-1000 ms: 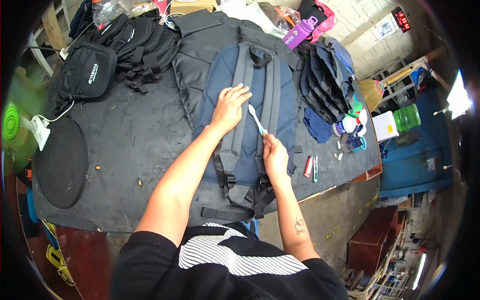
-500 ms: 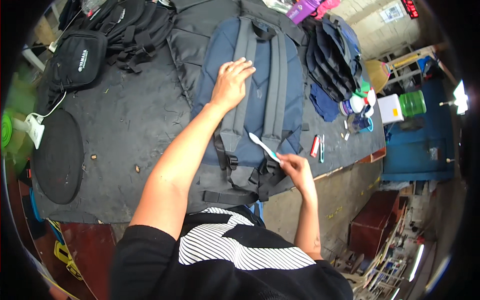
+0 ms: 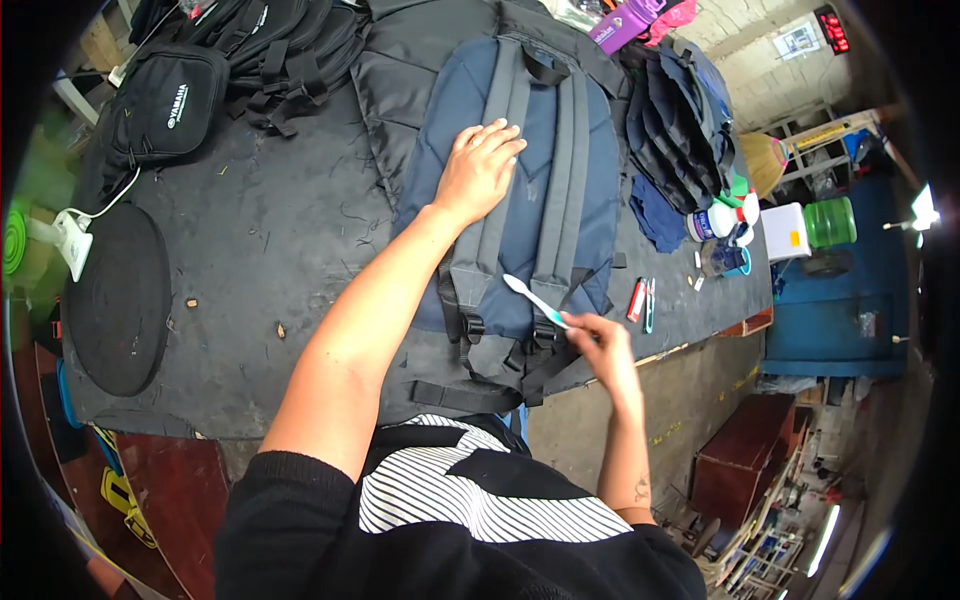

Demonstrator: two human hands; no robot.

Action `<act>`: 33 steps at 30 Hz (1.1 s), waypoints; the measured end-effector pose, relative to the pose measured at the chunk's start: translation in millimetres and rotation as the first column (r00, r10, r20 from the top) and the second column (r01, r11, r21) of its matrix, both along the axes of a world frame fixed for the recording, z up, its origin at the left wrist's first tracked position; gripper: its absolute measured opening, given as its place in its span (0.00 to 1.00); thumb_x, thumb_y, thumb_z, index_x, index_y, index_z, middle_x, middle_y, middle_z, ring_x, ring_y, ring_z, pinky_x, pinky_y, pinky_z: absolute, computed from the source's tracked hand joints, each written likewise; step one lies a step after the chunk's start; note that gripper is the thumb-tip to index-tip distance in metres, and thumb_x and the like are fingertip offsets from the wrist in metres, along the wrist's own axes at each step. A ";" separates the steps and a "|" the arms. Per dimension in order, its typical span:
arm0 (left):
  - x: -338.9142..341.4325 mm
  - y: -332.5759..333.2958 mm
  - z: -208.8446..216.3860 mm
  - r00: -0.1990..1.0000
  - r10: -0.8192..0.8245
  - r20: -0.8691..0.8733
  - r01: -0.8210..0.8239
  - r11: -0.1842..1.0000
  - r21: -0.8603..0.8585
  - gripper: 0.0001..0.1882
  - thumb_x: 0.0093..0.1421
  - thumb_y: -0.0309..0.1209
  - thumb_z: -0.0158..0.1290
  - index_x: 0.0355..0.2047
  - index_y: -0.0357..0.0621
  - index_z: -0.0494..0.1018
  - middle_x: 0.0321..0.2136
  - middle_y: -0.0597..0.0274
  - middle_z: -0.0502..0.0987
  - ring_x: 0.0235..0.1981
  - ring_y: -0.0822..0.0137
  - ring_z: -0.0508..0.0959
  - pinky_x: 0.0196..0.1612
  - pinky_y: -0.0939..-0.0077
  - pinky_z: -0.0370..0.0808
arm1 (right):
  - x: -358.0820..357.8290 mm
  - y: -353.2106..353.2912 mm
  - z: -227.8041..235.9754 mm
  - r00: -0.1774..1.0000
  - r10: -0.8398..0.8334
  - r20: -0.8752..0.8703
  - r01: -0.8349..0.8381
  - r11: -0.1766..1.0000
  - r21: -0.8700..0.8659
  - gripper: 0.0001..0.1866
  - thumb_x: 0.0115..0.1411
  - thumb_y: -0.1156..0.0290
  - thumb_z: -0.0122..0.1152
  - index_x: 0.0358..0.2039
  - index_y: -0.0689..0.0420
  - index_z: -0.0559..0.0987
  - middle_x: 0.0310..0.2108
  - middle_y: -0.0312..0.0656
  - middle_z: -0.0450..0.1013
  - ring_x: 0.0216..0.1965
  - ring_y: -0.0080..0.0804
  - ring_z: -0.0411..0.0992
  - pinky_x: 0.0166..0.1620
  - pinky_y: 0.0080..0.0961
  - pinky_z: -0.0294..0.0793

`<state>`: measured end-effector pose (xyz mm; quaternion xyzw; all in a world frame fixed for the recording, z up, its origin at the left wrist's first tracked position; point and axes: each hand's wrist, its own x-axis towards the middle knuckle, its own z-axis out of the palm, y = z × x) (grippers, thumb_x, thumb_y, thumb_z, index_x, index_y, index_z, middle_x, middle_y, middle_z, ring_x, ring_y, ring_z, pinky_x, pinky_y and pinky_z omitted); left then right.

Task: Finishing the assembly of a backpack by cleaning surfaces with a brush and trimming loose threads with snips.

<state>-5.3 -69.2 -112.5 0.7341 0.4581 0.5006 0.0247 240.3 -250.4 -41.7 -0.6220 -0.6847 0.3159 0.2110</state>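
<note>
A dark blue backpack (image 3: 532,215) lies on the black-topped table, its two grey shoulder straps facing up. My left hand (image 3: 478,172) rests flat on the left strap (image 3: 487,225), fingers stretched out. Lower down, my right hand (image 3: 604,347) grips the handle end of a white and teal toothbrush (image 3: 533,298). The brush's head lies over the lower part of the back panel, between the two straps' ends. Black webbing and buckles (image 3: 472,326) hang at the backpack's bottom, close to my right hand.
Several black bags (image 3: 175,100) are piled at the far left, near a round black piece (image 3: 118,300). Stacked dark bags (image 3: 678,125), bottles (image 3: 712,222), a red item (image 3: 637,300) and a thin teal tool (image 3: 650,305) lie at right. The table (image 3: 250,235) ends close to my body.
My right hand and the toothbrush have shifted slightly downward against the backpack. The whole view has swung a little; my left hand stays on the strap.
</note>
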 end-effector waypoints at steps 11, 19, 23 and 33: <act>61.1 -67.0 -1.8 0.827 0.099 -0.554 -0.199 0.972 -0.124 0.36 0.62 0.48 0.38 0.63 0.33 0.54 0.63 0.36 0.53 0.68 0.46 0.46 0.67 0.44 0.36 | -96.4 69.4 42.0 0.926 0.203 0.319 -0.289 0.923 0.253 0.15 0.59 0.76 0.54 0.47 0.54 0.78 0.33 0.46 0.74 0.28 0.38 0.72 0.33 0.28 0.70; 64.1 -68.6 -1.2 0.873 0.076 -0.482 -0.156 0.979 -0.128 0.34 0.62 0.44 0.37 0.62 0.31 0.53 0.63 0.34 0.52 0.67 0.42 0.46 0.65 0.38 0.42 | -143.3 91.1 7.3 0.856 -0.132 0.500 -0.093 0.912 0.399 0.15 0.57 0.73 0.53 0.45 0.51 0.79 0.45 0.58 0.71 0.44 0.55 0.72 0.45 0.40 0.73; 73.8 -70.4 2.2 0.851 0.128 -0.510 -0.196 0.977 -0.082 0.33 0.62 0.42 0.39 0.62 0.31 0.54 0.63 0.32 0.52 0.67 0.40 0.47 0.64 0.37 0.43 | -138.5 106.9 -9.7 0.867 -0.108 0.487 -0.196 0.824 0.532 0.14 0.58 0.72 0.50 0.44 0.48 0.79 0.48 0.58 0.70 0.52 0.55 0.68 0.51 0.41 0.70; 78.3 -64.5 -8.5 0.924 0.145 -0.353 -0.165 0.986 -0.025 0.32 0.62 0.45 0.39 0.67 0.58 0.51 0.62 0.32 0.52 0.67 0.39 0.47 0.64 0.35 0.41 | -154.2 112.9 -35.9 0.720 -0.327 0.612 -0.183 0.762 0.621 0.16 0.59 0.73 0.48 0.46 0.50 0.79 0.57 0.57 0.64 0.61 0.48 0.61 0.58 0.37 0.65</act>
